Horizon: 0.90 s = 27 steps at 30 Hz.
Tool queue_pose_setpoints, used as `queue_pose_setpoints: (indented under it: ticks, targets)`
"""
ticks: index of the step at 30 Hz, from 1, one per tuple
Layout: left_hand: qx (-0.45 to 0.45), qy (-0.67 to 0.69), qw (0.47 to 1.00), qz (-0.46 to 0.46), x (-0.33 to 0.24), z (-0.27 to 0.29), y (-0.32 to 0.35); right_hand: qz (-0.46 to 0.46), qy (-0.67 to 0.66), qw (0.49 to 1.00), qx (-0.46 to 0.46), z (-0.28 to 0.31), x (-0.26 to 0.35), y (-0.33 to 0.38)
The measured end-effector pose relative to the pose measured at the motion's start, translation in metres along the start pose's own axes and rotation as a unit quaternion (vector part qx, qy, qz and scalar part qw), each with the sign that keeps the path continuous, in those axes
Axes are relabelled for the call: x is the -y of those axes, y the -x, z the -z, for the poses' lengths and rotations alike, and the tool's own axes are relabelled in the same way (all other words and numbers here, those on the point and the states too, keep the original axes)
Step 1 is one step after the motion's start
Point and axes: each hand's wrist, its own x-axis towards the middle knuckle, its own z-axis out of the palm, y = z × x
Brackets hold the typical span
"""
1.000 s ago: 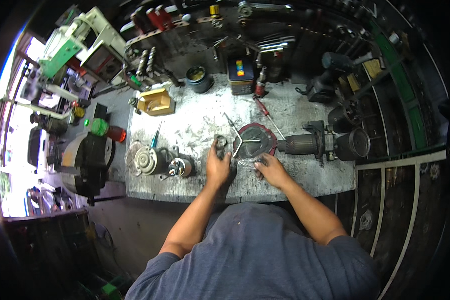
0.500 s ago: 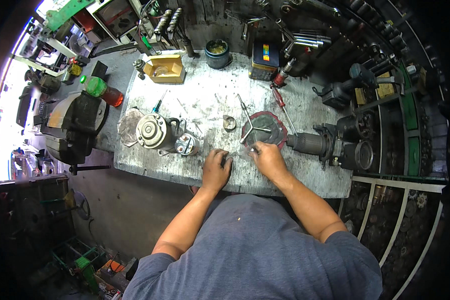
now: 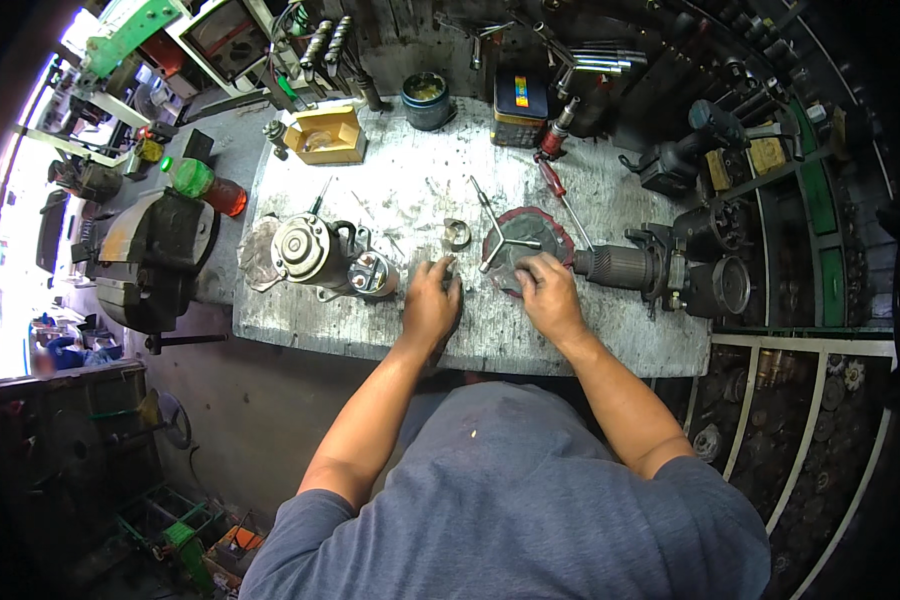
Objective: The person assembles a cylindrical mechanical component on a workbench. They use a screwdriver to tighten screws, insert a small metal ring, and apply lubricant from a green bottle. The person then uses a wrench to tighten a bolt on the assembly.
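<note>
My left hand (image 3: 431,305) rests on the bench with its fingers stretched forward, empty as far as I can see. Just beyond its fingertips lies a small metal ring (image 3: 456,234). My right hand (image 3: 552,298) is at the near edge of a round, dark dish with a red rim (image 3: 564,232); its fingers are curled together and hide whatever is between them. A three-armed socket wrench (image 3: 498,226) lies across the dish. Left of my left hand stands a starter motor (image 3: 303,248) with its solenoid (image 3: 372,272). A ribbed cylindrical motor part (image 3: 618,267) lies right of the dish.
A red-handled screwdriver (image 3: 554,182) lies behind the dish. Along the back stand a yellow box (image 3: 332,150), a grease tub (image 3: 426,112) and a black tin (image 3: 519,118). A vise (image 3: 155,250) and a bottle (image 3: 192,178) are at left; a power tool (image 3: 675,165) sits right.
My right hand has moved slightly right and forward onto the dish's near edge; the clear scrap by its fingers no longer shows. My left hand has slid forward, its fingers straighter.
</note>
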Motion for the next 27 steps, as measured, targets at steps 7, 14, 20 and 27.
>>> queue_pose_setpoints:
  ticks: [7,14,20,27]
  targets:
    - [0.002,-0.027,1.000,0.014,0.002,-0.010,-0.026,-0.005,-0.005,1.000,0.030,0.007,-0.007,-0.001]
    - [0.032,-0.125,0.992,0.007,0.001,-0.016,-0.030,-0.170,-0.194,0.966,0.014,-0.004,-0.018,-0.005]
    - [-0.004,-0.107,0.992,-0.068,0.009,-0.013,-0.024,-0.331,-0.223,0.916,0.032,-0.004,-0.038,-0.016]
    - [0.017,0.057,0.996,0.060,0.002,0.004,-0.009,-0.026,0.090,0.992,-0.084,0.009,-0.028,-0.016]
